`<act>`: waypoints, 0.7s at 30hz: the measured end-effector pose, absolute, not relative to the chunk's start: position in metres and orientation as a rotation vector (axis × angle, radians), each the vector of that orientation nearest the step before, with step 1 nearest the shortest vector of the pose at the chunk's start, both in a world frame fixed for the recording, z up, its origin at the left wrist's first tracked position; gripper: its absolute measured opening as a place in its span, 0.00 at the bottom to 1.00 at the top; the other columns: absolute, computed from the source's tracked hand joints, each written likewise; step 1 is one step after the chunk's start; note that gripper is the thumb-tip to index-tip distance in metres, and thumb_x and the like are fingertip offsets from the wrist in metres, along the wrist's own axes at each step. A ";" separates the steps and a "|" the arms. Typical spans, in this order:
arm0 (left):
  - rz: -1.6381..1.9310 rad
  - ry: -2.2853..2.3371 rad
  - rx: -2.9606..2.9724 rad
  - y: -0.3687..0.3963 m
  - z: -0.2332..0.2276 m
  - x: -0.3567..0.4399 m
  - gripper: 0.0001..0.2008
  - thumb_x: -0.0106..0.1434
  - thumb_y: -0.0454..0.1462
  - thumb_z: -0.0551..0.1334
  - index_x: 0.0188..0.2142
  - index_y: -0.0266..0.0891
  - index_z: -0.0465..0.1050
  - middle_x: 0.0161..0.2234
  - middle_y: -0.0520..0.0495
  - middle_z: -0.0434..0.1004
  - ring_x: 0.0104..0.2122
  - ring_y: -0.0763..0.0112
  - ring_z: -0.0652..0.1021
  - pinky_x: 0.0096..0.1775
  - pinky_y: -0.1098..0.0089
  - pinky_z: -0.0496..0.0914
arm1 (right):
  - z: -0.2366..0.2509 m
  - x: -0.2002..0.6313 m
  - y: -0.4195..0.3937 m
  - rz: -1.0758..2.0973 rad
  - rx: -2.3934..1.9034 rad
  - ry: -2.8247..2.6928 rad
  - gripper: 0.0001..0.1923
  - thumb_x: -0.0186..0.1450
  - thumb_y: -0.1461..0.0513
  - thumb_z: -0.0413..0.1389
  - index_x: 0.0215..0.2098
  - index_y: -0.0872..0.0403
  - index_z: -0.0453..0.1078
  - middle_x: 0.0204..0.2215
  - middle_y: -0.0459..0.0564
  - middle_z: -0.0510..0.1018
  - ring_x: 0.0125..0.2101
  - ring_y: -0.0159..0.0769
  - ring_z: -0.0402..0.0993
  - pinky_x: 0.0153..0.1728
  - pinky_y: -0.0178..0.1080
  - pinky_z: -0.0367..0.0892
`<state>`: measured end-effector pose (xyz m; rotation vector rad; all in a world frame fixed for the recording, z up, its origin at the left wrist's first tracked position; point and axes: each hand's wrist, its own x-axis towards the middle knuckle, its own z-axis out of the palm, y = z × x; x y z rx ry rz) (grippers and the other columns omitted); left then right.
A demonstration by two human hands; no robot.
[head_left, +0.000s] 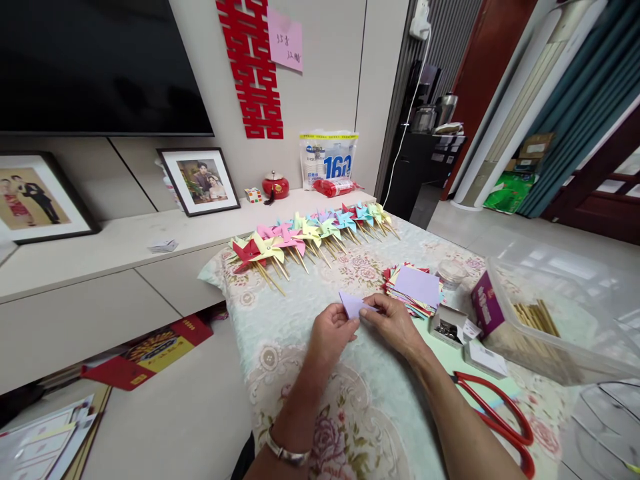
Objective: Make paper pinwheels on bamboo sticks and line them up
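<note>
Broadly, a tabletop [300, 373] under a pale floral cloth fills the lower middle of the view, standing just beside a long low cabinet [100, 267] that carries two framed photographs [200, 180]. At the right edge of the tabletop sits a clear plastic bin [565, 313] holding a bundle of thin wooden sticks [537, 317], with a purple box [484, 303] leaning against its near wall. Along the far side of the cloth lies a row of finished paper pinwheels [310, 233] in red, yellow, pink, blue and green, their sticks pointing toward the person. Nearer, a stack of coloured paper squares [415, 290] rests to the right of the hands, a lavender sheet on top. Red-handled scissors [500, 417] lie by the right forearm, and a small open box of metal pins [447, 327] sits between the stack and the scissors. At the centre, the left hand [333, 330] and the right hand [393, 320] meet over a folded lavender paper [353, 303], which is held just above the cloth. The fingers of both hands pinch it: the left from its near left corner, the right along its right edge, thumb and forefinger pressed together on the fold.
</note>
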<state>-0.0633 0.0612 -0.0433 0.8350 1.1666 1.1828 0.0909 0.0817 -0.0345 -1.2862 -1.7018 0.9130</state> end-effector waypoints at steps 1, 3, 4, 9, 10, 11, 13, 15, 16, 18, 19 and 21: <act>1.191 1.178 0.838 0.061 -0.043 -0.064 0.14 0.44 0.34 0.70 0.32 0.36 0.74 0.25 0.51 0.78 0.25 0.71 0.79 0.24 0.75 0.72 | -0.034 0.090 0.081 0.921 -1.290 -1.700 0.08 0.59 0.57 0.58 0.29 0.54 0.75 0.28 0.48 0.79 0.31 0.38 0.72 0.34 0.39 0.62; 1.203 1.207 0.840 0.061 -0.042 -0.065 0.11 0.47 0.35 0.70 0.31 0.36 0.73 0.23 0.51 0.78 0.24 0.72 0.79 0.24 0.75 0.72 | -0.033 0.088 0.080 0.939 -1.291 -1.692 0.09 0.58 0.57 0.59 0.28 0.54 0.74 0.25 0.47 0.77 0.28 0.37 0.70 0.32 0.38 0.61; 1.208 1.225 0.841 0.061 -0.042 -0.066 0.11 0.48 0.35 0.70 0.30 0.36 0.72 0.23 0.51 0.78 0.23 0.72 0.78 0.24 0.76 0.71 | -0.033 0.087 0.080 0.948 -1.288 -1.684 0.09 0.58 0.57 0.59 0.29 0.54 0.74 0.25 0.46 0.77 0.28 0.36 0.70 0.31 0.37 0.62; 1.185 1.308 0.881 0.061 -0.042 -0.068 0.08 0.51 0.33 0.68 0.31 0.36 0.72 0.23 0.51 0.78 0.22 0.72 0.79 0.23 0.75 0.70 | -0.037 0.082 0.080 0.968 -1.294 -1.639 0.19 0.59 0.56 0.57 0.47 0.55 0.72 0.32 0.48 0.78 0.32 0.37 0.74 0.35 0.38 0.67; 1.171 1.325 0.900 0.060 -0.042 -0.068 0.07 0.52 0.33 0.67 0.32 0.36 0.72 0.23 0.51 0.78 0.22 0.70 0.79 0.23 0.75 0.70 | -0.039 0.081 0.081 0.963 -1.309 -1.642 0.21 0.59 0.57 0.57 0.50 0.56 0.71 0.31 0.47 0.78 0.31 0.37 0.74 0.35 0.38 0.67; 1.159 1.346 0.921 0.060 -0.042 -0.069 0.06 0.53 0.32 0.66 0.32 0.36 0.72 0.23 0.50 0.78 0.22 0.69 0.79 0.23 0.74 0.70 | -0.041 0.080 0.081 0.954 -1.329 -1.651 0.22 0.59 0.58 0.56 0.51 0.56 0.70 0.29 0.46 0.77 0.30 0.37 0.74 0.34 0.38 0.67; 1.157 1.405 0.968 0.060 -0.042 -0.071 0.08 0.54 0.31 0.64 0.35 0.37 0.73 0.26 0.48 0.79 0.24 0.66 0.80 0.25 0.71 0.71 | -0.044 0.078 0.081 0.932 -1.381 -1.685 0.22 0.59 0.59 0.56 0.51 0.57 0.71 0.27 0.45 0.76 0.28 0.36 0.72 0.32 0.37 0.65; 1.203 1.491 1.012 0.059 -0.042 -0.075 0.13 0.56 0.30 0.63 0.42 0.37 0.72 0.35 0.44 0.81 0.32 0.64 0.81 0.34 0.66 0.74 | -0.045 0.075 0.080 0.905 -1.438 -1.738 0.20 0.60 0.61 0.56 0.50 0.57 0.73 0.26 0.45 0.76 0.27 0.36 0.71 0.31 0.38 0.64; 1.235 1.567 1.066 0.059 -0.042 -0.077 0.15 0.56 0.29 0.63 0.45 0.37 0.71 0.40 0.42 0.80 0.37 0.62 0.80 0.40 0.63 0.74 | -0.045 0.074 0.079 0.885 -1.467 -1.769 0.20 0.60 0.62 0.56 0.50 0.57 0.73 0.26 0.46 0.77 0.27 0.37 0.71 0.31 0.38 0.64; 1.255 1.784 1.253 0.058 -0.041 -0.081 0.18 0.58 0.29 0.63 0.49 0.37 0.71 0.47 0.39 0.77 0.48 0.58 0.77 0.50 0.57 0.70 | -0.043 0.073 0.077 0.832 -1.519 -1.840 0.19 0.60 0.63 0.56 0.50 0.57 0.74 0.28 0.48 0.79 0.29 0.38 0.72 0.33 0.39 0.64; 1.217 1.905 1.368 0.057 -0.041 -0.082 0.18 0.58 0.30 0.63 0.50 0.37 0.71 0.50 0.38 0.76 0.51 0.54 0.74 0.53 0.54 0.68 | -0.041 0.072 0.076 0.800 -1.544 -1.877 0.19 0.61 0.64 0.56 0.50 0.57 0.74 0.30 0.49 0.80 0.31 0.39 0.73 0.35 0.39 0.64; 1.062 2.085 1.559 0.055 -0.040 -0.082 0.19 0.60 0.33 0.64 0.52 0.38 0.71 0.53 0.37 0.73 0.56 0.48 0.70 0.54 0.48 0.66 | -0.038 0.070 0.074 0.733 -1.586 -1.948 0.19 0.62 0.65 0.56 0.51 0.58 0.74 0.34 0.53 0.82 0.34 0.42 0.74 0.38 0.41 0.64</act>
